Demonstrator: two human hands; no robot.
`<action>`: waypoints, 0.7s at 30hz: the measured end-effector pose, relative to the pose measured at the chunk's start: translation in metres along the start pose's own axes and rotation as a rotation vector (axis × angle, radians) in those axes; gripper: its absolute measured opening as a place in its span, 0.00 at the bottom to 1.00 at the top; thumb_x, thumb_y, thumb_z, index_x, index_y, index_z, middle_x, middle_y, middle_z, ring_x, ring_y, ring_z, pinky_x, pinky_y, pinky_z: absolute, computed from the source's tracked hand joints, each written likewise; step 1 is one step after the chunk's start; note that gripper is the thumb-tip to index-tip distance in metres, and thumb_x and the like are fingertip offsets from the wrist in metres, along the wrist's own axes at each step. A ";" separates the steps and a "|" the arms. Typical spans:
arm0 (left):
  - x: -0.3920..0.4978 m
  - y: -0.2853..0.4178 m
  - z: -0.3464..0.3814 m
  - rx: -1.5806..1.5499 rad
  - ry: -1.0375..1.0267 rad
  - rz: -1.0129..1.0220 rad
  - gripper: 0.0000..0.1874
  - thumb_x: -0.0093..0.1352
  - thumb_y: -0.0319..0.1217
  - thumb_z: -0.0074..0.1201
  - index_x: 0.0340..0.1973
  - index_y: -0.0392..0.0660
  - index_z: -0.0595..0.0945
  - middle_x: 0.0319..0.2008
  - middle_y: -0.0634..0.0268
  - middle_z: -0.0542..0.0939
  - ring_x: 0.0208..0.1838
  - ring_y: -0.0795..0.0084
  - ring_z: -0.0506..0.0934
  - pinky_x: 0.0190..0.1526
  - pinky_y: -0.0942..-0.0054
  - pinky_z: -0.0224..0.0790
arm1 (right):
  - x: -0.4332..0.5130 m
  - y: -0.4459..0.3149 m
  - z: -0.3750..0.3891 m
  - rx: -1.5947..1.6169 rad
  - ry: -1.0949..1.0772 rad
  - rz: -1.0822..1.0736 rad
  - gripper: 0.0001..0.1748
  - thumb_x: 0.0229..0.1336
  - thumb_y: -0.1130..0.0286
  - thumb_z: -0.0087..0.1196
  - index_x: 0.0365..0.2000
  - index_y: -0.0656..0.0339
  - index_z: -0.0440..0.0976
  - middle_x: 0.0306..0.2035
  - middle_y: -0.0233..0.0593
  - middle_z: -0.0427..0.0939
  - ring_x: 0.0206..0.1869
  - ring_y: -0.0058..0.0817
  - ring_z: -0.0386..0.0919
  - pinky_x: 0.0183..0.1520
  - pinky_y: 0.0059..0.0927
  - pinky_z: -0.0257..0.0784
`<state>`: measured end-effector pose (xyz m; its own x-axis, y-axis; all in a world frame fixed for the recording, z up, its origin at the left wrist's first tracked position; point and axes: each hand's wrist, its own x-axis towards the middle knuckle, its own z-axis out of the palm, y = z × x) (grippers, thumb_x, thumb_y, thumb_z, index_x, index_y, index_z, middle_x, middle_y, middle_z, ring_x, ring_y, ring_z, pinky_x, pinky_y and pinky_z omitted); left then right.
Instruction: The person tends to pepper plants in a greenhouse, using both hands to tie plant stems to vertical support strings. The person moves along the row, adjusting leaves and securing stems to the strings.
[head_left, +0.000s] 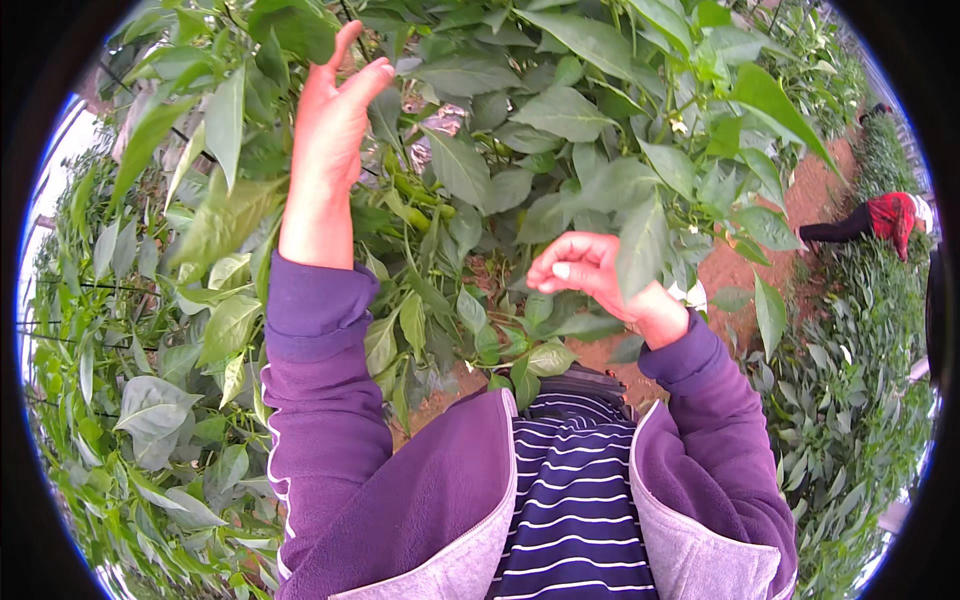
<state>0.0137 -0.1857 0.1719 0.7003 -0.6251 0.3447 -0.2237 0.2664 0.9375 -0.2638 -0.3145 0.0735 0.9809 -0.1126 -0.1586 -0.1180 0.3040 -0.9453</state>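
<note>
My left hand (334, 112) is raised among the pepper plants, its thumb apart from a raised finger. A broad green leaf (292, 30) covers part of its fingers, and nothing shows in its grasp. Several long green peppers (412, 202) hang in the foliage to the right of my left wrist. Lower down, my right hand (585, 270) has its fingers curled in and the thumb against them, with no object visible in it. A large pepper leaf (643, 244) hangs over the back of that hand.
Dense pepper plants (157, 405) fill the left side, with dark support lines among them. A bare soil path (750, 277) runs along the right. Another person in a red top (892, 217) bends over at the far right row. Small white flowers (678, 125) dot the plants.
</note>
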 end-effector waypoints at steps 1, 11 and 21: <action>-0.004 0.003 0.003 0.001 0.030 -0.012 0.33 0.66 0.26 0.52 0.65 0.34 0.60 0.56 0.54 0.73 0.57 0.64 0.75 0.62 0.67 0.64 | -0.024 0.004 -0.005 -0.056 -0.021 0.043 0.14 0.62 0.68 0.55 0.43 0.69 0.74 0.44 0.45 0.78 0.49 0.31 0.78 0.53 0.31 0.73; -0.124 0.040 0.117 -0.081 0.083 0.182 0.31 0.66 0.22 0.49 0.64 0.34 0.60 0.65 0.51 0.60 0.59 0.54 0.73 0.62 0.62 0.61 | -0.208 0.182 -0.102 0.244 0.427 0.372 0.15 0.64 0.67 0.53 0.45 0.69 0.72 0.42 0.44 0.78 0.44 0.28 0.79 0.50 0.28 0.76; -0.428 -0.130 0.220 0.209 -1.253 -0.942 0.21 0.71 0.36 0.49 0.57 0.40 0.72 0.53 0.56 0.76 0.55 0.62 0.75 0.58 0.68 0.64 | -0.357 0.464 -0.139 0.256 0.707 0.794 0.06 0.49 0.81 0.54 0.30 0.61 0.76 0.26 0.37 0.79 0.23 0.25 0.76 0.27 0.28 0.75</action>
<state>-0.4063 -0.1142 -0.0872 -0.3216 -0.7138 -0.6221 -0.2098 -0.5870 0.7819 -0.6906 -0.2649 -0.3480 0.3192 -0.2910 -0.9019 -0.5617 0.7084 -0.4274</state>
